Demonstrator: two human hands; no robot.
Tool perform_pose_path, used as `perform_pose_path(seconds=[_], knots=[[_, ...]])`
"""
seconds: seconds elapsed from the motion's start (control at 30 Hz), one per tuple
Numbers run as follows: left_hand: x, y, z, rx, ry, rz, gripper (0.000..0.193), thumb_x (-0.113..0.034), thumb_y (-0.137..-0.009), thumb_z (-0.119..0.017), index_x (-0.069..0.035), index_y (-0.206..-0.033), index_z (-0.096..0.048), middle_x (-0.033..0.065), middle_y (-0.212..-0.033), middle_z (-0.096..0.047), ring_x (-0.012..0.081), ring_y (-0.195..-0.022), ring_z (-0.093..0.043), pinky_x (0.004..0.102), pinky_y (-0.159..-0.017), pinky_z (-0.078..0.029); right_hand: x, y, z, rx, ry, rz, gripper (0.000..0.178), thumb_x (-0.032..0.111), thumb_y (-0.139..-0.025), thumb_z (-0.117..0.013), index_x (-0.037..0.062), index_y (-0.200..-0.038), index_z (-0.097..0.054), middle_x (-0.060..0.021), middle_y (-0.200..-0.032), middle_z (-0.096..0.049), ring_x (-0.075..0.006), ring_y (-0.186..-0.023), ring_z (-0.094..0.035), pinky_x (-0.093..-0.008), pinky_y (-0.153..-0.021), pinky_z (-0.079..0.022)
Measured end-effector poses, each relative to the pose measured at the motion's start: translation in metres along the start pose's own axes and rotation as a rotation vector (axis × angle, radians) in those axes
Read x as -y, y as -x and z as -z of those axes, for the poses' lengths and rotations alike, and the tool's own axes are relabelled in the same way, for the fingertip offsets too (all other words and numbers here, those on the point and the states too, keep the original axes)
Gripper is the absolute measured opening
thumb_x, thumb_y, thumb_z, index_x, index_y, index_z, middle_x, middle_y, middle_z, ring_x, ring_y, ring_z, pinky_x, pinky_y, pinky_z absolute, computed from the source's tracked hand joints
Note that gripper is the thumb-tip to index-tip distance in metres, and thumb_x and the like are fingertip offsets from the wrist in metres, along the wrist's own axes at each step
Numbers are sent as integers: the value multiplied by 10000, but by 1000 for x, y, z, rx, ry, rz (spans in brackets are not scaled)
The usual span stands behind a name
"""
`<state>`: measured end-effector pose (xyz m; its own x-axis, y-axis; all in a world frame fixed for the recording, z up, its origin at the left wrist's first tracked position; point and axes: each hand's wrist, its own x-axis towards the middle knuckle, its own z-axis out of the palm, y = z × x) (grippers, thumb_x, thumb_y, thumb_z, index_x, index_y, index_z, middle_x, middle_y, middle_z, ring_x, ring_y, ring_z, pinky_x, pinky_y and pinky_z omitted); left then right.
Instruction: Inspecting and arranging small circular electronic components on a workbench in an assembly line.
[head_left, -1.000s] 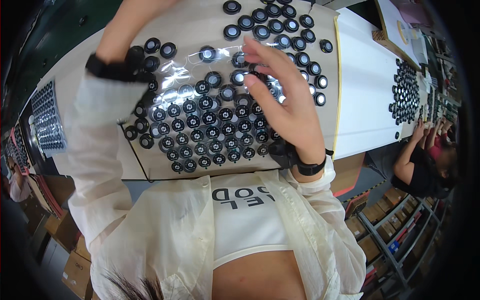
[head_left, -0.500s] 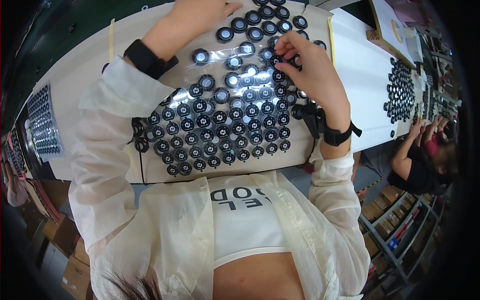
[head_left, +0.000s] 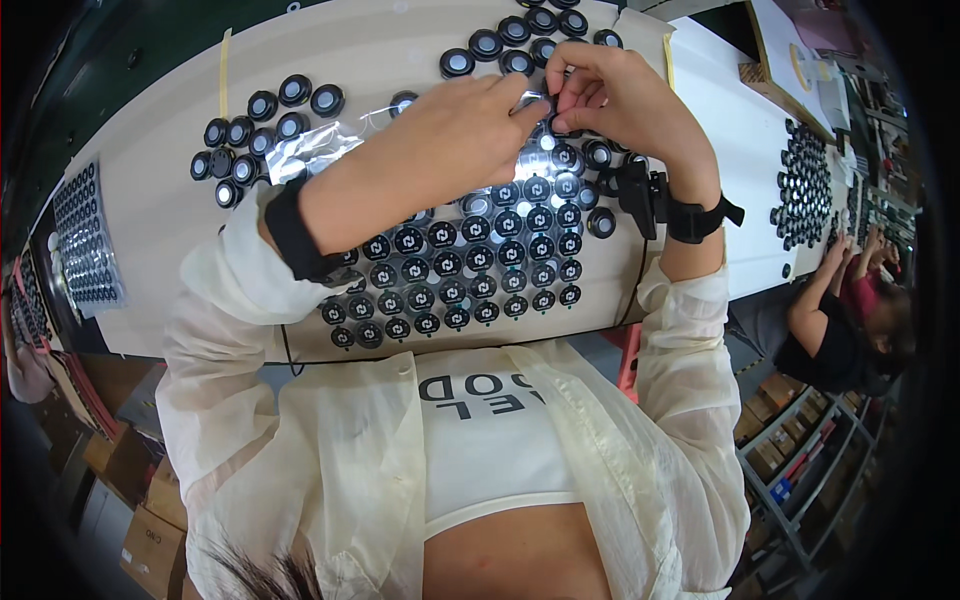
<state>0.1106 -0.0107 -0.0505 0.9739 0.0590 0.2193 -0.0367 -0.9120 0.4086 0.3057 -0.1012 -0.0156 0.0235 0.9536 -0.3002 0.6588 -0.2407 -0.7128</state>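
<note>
Clear plastic sheet (head_left: 330, 143), showing rows of round black discs (head_left: 421, 297) with white marks, lies on a beige worktable (head_left: 150, 220) before a person in a sheer cream shirt (head_left: 290, 440). Both bare hands meet at its upper right part. The left hand (head_left: 472, 128) reaches across it, fingers bent and nearly together; whether they grip anything cannot be told. The right hand (head_left: 622, 95) is half curled, thumb close to forefinger beside a dark piece; its hold is unclear. Loose black knobs (head_left: 294, 90) with pale centres sit at upper left, and more at upper right. Both wrists wear black straps (head_left: 293, 225).
</note>
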Motion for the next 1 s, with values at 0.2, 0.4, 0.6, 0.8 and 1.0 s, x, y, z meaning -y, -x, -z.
perform_pose_path(seconds=[0.2,0.4,0.6,0.8,1.0], knots=[[-16,3,-9,-21,-75,35,547,-116,-675,-699,16,-1191,-575,90,-940,-523,227,-895,-572,328,-741,-508,3,14,1,-25,69,108,284,-57,-711,-714,51,-909,-541,-59,-660,-614,-164,-634,-613,-279,-592,-468],[-16,7,-12,-43,-122,38,545,-101,-647,-710,47,-1157,-586,71,-933,-549,199,-916,-588,300,-732,-520,38,51,-6,-218,183,110,218,-51,-724,-661,53,-899,-584,-107,-684,-595,-265,-662,-619,-362,-604,-468],[-16,5,-13,-59,-162,42,622,-73,-671,-693,7,-1266,-532,97,-967,-519,229,-914,-570,328,-758,-504,55,97,2,-572,52,88,138,-64,-743,-686,-36,-869,-638,-88,-837,-667,-170,-756,-634,-277,-732,-489],[-4,12,38,87,641,168,387,20,-839,-607,-28,-1217,-543,110,-1085,-588,177,-934,-635,286,-797,-499,43,91,-31,-634,-741,25,168,-7,-828,-684,-26,-975,-606,-110,-992,-646,-135,-885,-589,-251,-812,-460],[-15,41,47,-126,1352,329,416,118,-841,-568,17,-1225,-444,167,-1264,-544,224,-1158,-569,306,-963,-472,64,69,-72,-570,-1133,21,168,4,-853,-657,-5,-1006,-588,-81,-997,-635,-111,-918,-573,-234,-801,-453]])
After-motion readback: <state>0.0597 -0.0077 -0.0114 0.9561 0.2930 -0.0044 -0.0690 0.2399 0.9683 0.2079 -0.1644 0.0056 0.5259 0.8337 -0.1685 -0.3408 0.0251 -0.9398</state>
